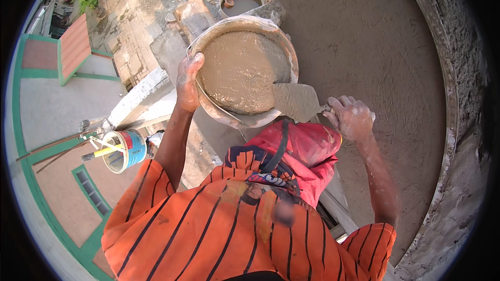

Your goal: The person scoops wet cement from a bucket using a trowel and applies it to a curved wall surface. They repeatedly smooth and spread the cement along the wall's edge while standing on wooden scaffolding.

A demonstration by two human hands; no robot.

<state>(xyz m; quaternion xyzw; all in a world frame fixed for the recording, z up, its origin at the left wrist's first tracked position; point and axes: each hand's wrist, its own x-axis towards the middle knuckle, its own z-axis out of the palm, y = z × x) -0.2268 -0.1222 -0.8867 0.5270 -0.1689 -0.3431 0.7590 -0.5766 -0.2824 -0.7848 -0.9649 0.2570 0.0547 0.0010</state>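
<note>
A round bucket (pixel 208 103) holds wet grey-brown mortar (pixel 239 67) with an uneven, glistening top. My left hand (pixel 190 78) is closed on the left side of the bucket's rim, near its wire handle. My right hand (pixel 349 117), dusted with pale residue, grips the handle of a trowel. The trowel's blade (pixel 294 101) reaches left over the bucket's right rim and touches the mortar. Below the bucket, red cloth (pixel 307 156) shows at my waist, under my orange striped shirt.
A freshly plastered surface (pixel 359 41) fills the right, bordered by a rough curved edge (pixel 458 104). A paint bucket (pixel 130 151) with a roller sits at the left beside a pale ledge (pixel 140 99). A tub of water (pixel 242 5) and rubble lie beyond, near a green-trimmed building (pixel 57 109).
</note>
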